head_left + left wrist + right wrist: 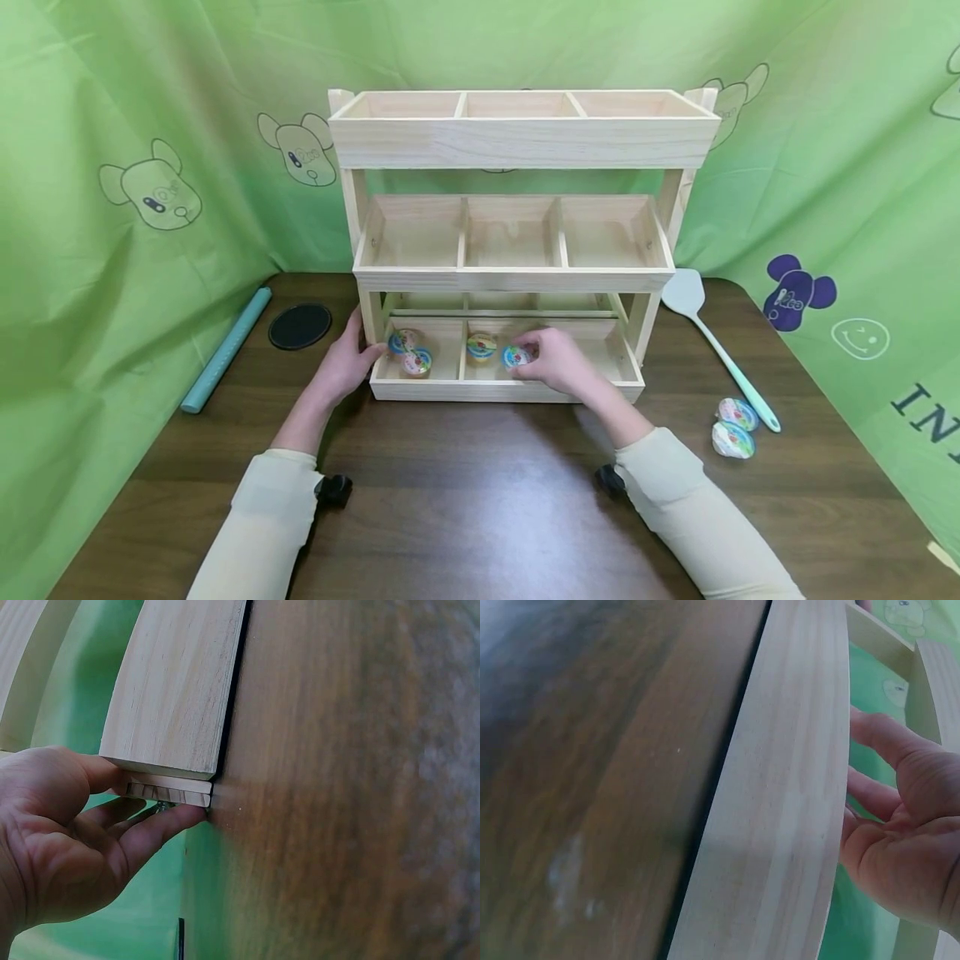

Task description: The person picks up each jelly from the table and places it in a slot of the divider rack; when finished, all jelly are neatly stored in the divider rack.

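A three-tier wooden rack (pixel 525 145) with divided trays stands on the table. My left hand (pixel 347 360) grips the left end of its bottom tray (pixel 510 392); in the left wrist view the thumb lies on one side of the wood and the fingers on the other. Over the tray's middle compartment, my right hand (pixel 561 365) pinches a small jelly cup (pixel 516 357) with a blue-patterned lid. Another jelly cup (pixel 481 347) sits left of it in that compartment. Two more, one in front (pixel 417 362), are in the left compartment. The right wrist view hides the held cup behind the tray's front board (pixel 780 780).
Two jelly cups (pixel 732 440) lie on the table at right, beside a pale spatula (pixel 723 354). To the left are a teal rod (pixel 227 350) and a flat black disc (pixel 300 326). A green curtain (pixel 187 75) hangs behind and at both sides.
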A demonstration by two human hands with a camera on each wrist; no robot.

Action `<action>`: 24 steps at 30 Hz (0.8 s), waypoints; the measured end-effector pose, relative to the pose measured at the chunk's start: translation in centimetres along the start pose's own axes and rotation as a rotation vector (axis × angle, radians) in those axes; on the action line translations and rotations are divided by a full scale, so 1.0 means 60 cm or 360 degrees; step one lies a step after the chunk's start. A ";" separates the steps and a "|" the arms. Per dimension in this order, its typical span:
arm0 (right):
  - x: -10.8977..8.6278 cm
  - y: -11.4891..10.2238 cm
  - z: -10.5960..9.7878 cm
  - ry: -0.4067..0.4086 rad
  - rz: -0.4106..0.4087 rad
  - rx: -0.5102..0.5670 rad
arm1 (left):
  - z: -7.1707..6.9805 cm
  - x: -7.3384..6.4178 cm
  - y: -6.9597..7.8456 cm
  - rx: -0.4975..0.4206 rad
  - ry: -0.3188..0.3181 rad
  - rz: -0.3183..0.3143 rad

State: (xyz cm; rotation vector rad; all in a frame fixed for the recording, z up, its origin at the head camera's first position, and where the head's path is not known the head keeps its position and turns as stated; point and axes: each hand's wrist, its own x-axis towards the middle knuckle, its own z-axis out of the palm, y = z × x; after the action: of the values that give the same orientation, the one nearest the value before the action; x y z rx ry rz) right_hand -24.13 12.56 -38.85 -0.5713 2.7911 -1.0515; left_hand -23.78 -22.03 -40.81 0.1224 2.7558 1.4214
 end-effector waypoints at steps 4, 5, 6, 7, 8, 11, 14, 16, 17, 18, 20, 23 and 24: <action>0.008 -0.002 0.008 -0.0047 -0.0028 -0.0071 | 0.000 0.001 0.001 0.0004 0.0005 0.0000; 0.010 -0.003 0.010 -0.0057 -0.0025 -0.0081 | 0.000 0.002 0.001 0.0006 0.0004 0.0002; 0.011 -0.003 0.012 -0.0062 -0.0023 -0.0090 | 0.000 0.002 0.001 0.0004 0.0003 0.0004; 0.013 -0.004 0.013 -0.0065 -0.0021 -0.0103 | 0.000 0.003 0.001 0.0002 0.0001 0.0006; 0.015 -0.004 0.015 -0.0069 -0.0015 -0.0109 | 0.000 0.003 0.000 -0.0003 0.0002 0.0010; 0.021 -0.007 0.020 -0.0080 -0.0003 -0.0138 | 0.000 0.004 0.000 -0.0007 0.0003 0.0016; 0.025 -0.010 0.023 -0.0092 -0.0004 -0.0171 | -0.001 0.004 -0.001 -0.0008 0.0007 0.0017; 0.026 -0.012 0.024 -0.0093 -0.0004 -0.0188 | -0.001 0.003 0.000 -0.0006 0.0006 0.0017; 0.026 -0.012 0.024 -0.0094 0.0000 -0.0191 | -0.001 0.003 0.000 -0.0007 0.0005 0.0018; 0.026 -0.013 0.025 -0.0091 -0.0001 -0.0192 | -0.001 0.003 0.000 -0.0018 0.0001 0.0018; 0.025 -0.014 0.025 -0.0086 0.0006 -0.0186 | 0.000 0.002 -0.001 -0.0035 -0.0004 0.0018; 0.021 -0.015 0.023 -0.0063 0.0022 -0.0159 | 0.000 0.001 -0.001 -0.0060 -0.0008 0.0020; 0.019 -0.015 0.022 -0.0052 0.0023 -0.0144 | 0.000 0.001 -0.001 -0.0067 -0.0010 0.0021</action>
State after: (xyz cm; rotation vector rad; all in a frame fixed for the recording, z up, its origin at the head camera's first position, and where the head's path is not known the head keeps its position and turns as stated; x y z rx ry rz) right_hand -24.60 10.68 -39.20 -0.5718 2.8219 -0.9083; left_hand -23.83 -22.05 -40.89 0.1435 2.7228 1.4786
